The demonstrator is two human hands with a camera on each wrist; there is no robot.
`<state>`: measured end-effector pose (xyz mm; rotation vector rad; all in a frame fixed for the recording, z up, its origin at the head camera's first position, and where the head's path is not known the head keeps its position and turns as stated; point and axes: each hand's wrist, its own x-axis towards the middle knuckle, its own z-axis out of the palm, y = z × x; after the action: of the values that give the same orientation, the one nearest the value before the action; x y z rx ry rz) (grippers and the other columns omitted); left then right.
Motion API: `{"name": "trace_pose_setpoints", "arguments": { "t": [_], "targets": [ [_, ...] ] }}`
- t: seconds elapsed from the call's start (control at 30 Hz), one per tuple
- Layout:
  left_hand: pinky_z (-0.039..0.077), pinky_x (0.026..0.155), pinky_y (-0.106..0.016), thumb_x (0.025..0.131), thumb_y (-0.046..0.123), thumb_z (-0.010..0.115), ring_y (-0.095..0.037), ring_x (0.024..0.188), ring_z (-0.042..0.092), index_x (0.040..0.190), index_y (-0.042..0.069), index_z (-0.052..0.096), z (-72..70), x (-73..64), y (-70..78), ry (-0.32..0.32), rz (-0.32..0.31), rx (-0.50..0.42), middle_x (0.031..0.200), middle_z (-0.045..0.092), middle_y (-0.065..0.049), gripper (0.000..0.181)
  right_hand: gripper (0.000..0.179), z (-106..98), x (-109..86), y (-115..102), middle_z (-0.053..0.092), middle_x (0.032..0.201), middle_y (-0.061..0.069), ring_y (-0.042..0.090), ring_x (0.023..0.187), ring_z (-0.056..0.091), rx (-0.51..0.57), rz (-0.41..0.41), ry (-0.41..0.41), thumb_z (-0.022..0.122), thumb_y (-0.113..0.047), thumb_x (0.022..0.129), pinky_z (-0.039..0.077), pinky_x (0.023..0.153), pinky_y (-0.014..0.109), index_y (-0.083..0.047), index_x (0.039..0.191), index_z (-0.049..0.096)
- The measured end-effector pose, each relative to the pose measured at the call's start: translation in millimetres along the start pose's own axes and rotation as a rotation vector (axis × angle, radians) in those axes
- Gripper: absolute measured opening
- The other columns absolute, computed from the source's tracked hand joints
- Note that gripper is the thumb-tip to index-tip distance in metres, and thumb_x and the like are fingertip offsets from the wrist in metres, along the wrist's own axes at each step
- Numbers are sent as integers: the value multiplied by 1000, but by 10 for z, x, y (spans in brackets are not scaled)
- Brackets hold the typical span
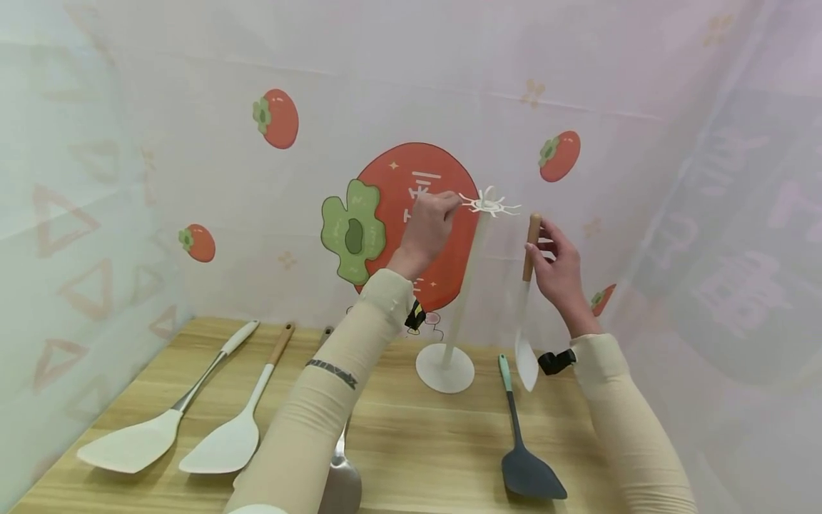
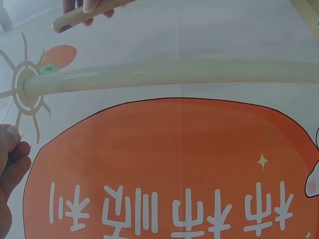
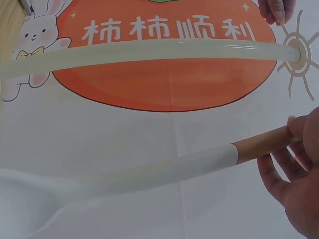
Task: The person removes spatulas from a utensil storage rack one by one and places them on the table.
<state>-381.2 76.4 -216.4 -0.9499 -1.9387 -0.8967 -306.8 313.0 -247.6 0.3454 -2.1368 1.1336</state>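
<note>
A white utensil rack (image 1: 489, 205) has a ring of thin hooks on top of a tall pole (image 1: 467, 285). My left hand (image 1: 429, 227) pinches the tip of one hook between thumb and fingers, as the left wrist view also shows. To the right of the rack, my right hand (image 1: 557, 263) holds a white cooking spoon (image 1: 525, 357) by its wooden handle (image 3: 261, 145). The spoon hangs head down, its handle end close to hook height but apart from the hooks. Its rounded head is partly cut off in the right wrist view.
On the wooden table (image 1: 417, 442) lie a grey turner with a mint handle (image 1: 529, 471), a white turner with a white handle (image 1: 138, 442), another with a wooden handle (image 1: 227, 442), and a metal utensil (image 1: 342, 485) partly behind my left sleeve. A persimmon-print cloth (image 1: 411, 71) hangs behind.
</note>
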Motion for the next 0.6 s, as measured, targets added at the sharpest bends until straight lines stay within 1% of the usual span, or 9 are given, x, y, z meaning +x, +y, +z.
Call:
{"name": "trace_pose_setpoints", "arguments": {
  "t": [0.07, 0.13, 0.17, 0.27, 0.37, 0.47, 0.6],
  "targets": [
    [53, 70, -21, 101, 6, 61, -19, 69, 64, 100, -1, 76, -5, 7, 12, -14, 0, 13, 79, 71, -11, 17, 51, -10, 7, 143, 59, 131, 26, 30, 105, 60, -12, 8, 11, 60, -2, 100, 47, 77, 8, -3, 150, 48],
    [49, 65, -21, 102, 4, 60, -19, 66, 61, 97, -1, 75, -13, 6, 20, -30, -2, 23, 76, 68, -11, 17, 53, -24, 2, 285, 60, 131, 22, 26, 104, 60, -13, 9, 18, 61, -6, 101, 48, 76, 9, -8, 152, 48],
    [48, 64, -21, 102, 4, 59, -19, 65, 60, 96, -1, 75, -17, 3, 22, -35, -2, 32, 74, 67, -11, 18, 53, -35, -15, 318, 61, 130, 21, 25, 103, 61, -19, 10, 20, 62, -7, 101, 48, 77, 8, -10, 152, 49],
    [45, 62, -20, 102, 2, 58, -18, 62, 58, 94, -2, 74, -20, -16, 15, -41, -8, 44, 71, 64, -10, 18, 55, -73, -74, 379, 61, 131, 21, 27, 104, 61, -22, 23, 18, 63, -8, 101, 48, 77, 8, -11, 153, 48],
    [41, 59, -20, 102, 1, 57, -17, 58, 53, 92, -1, 73, -18, -32, 1, -40, -11, 40, 67, 59, -9, 19, 55, -114, -127, 426, 60, 134, 23, 28, 105, 61, -31, 38, 24, 63, -7, 100, 47, 76, 5, -9, 153, 46],
    [39, 58, -20, 102, 1, 58, -17, 56, 49, 90, -1, 73, -7, -41, -7, -28, -18, 10, 64, 56, -8, 19, 55, -162, -168, 480, 58, 138, 25, 30, 106, 60, -38, 54, 31, 62, -6, 101, 45, 75, 3, -6, 153, 44],
    [38, 59, -21, 101, 1, 59, -18, 57, 48, 85, -1, 72, 7, -49, -13, -1, -36, -41, 63, 55, -8, 21, 55, -228, -206, 551, 56, 139, 27, 36, 109, 60, -50, 68, 37, 61, -6, 101, 43, 76, 2, -4, 153, 44]
  ]
}}
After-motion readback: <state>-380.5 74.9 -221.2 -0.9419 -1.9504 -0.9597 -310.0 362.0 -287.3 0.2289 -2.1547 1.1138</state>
